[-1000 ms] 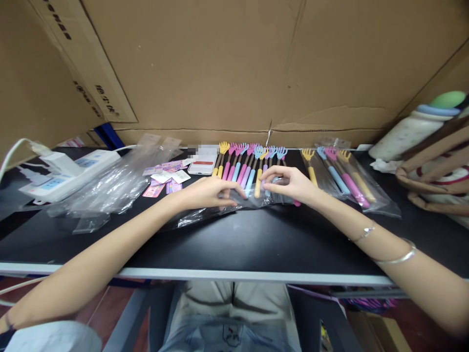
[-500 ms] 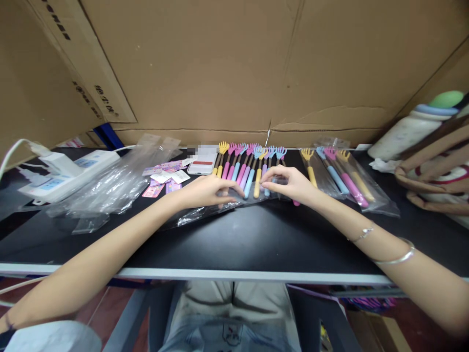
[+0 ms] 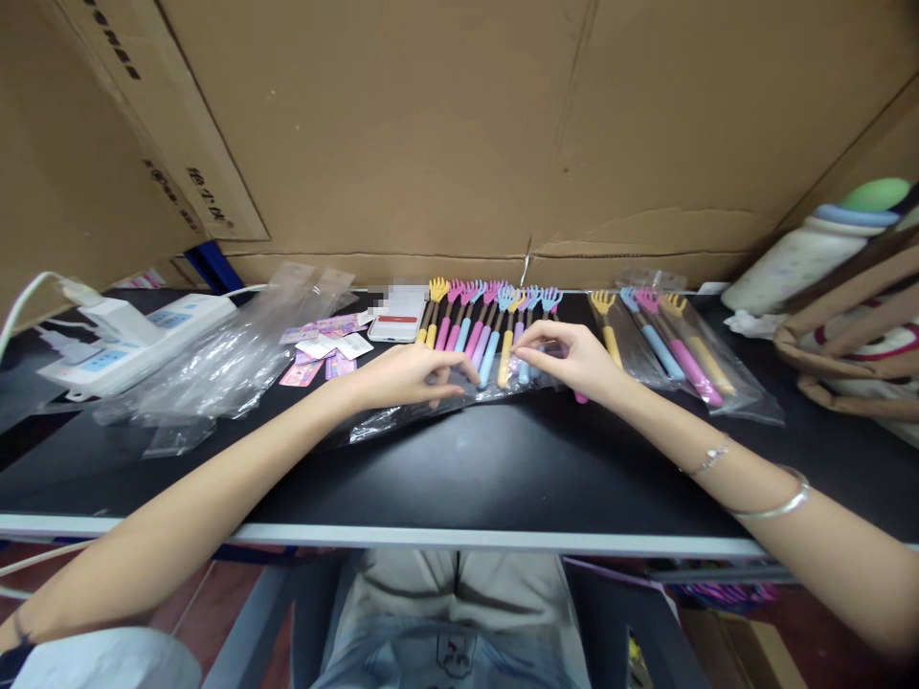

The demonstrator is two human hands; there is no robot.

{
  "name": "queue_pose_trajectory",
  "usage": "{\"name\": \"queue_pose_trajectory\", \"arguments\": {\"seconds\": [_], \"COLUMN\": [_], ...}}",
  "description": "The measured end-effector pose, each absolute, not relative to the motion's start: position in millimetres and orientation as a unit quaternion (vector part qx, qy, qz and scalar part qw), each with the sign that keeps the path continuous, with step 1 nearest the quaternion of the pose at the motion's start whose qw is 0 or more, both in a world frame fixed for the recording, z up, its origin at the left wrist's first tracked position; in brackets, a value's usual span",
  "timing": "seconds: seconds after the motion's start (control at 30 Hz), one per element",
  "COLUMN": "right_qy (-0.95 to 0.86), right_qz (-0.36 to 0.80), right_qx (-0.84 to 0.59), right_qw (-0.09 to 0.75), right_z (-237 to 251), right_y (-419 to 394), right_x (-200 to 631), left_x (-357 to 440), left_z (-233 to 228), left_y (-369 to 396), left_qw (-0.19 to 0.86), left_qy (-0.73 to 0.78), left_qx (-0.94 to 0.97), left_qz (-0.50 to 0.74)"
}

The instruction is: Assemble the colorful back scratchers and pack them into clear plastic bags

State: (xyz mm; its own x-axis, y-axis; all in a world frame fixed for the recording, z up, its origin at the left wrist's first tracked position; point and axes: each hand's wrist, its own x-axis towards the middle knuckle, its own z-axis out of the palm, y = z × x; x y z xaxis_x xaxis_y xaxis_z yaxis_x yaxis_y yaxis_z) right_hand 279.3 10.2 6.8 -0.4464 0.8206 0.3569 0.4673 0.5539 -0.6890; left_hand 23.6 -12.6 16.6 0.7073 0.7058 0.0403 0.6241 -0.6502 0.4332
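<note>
A row of hand-shaped back scratchers [image 3: 491,346] with pink, blue, yellow and purple handles lies on the black table. A clear plastic bag [image 3: 388,421] stretches in front of their handle ends, under both hands. My left hand [image 3: 413,375] has curled fingers at the bag's upper side, near the handle ends; its thumb and forefinger seem to hold the film. Over the right part of the row, my right hand [image 3: 567,356] pinches thumb and forefinger together on what looks like the bag's film. Its palm hides some handles.
Several bagged back scratchers [image 3: 689,359] lie to the right. Leftward are small printed cards [image 3: 326,346], a phone [image 3: 397,314], a pile of clear bags [image 3: 222,349] and a power strip [image 3: 136,344]. A bottle [image 3: 804,251] and brown bag [image 3: 854,325] stand far right; cardboard [image 3: 402,124] walls the back.
My right hand has shifted very slightly, its pinched fingertips a little higher and to the right. The left hand stays nearly in place.
</note>
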Motion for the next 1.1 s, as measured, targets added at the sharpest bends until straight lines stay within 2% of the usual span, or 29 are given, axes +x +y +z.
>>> {"name": "queue_pose_trajectory", "arguments": {"seconds": [0.27,0.47,0.63,0.9,1.1], "right_qy": [-0.762,-0.67,-0.63,-0.659,-0.701], "right_qz": [0.301,0.386,0.456,0.525,0.584], "right_qx": [-0.438,-0.436,-0.412,-0.355,-0.303], "right_qw": [0.37,0.461,0.475,0.405,0.275], "right_z": [12.7,11.0,10.3,11.2,10.8], "right_y": [4.6,15.4,17.8,3.7,-4.7], "right_x": [281.6,287.6,285.8,276.4,270.9], "left_x": [23.6,22.7,26.4,28.2,28.2], "left_z": [21.2,17.9,12.2,8.3,9.9], "left_y": [-14.8,-9.7,-4.8,1.4,-1.0], "left_qw": [0.279,0.393,0.487,0.53,0.469], "left_qy": [0.341,0.348,0.347,0.363,0.347], "left_qx": [0.887,0.812,0.701,0.531,0.555], "left_qz": [0.14,0.255,0.388,0.553,0.593]}}
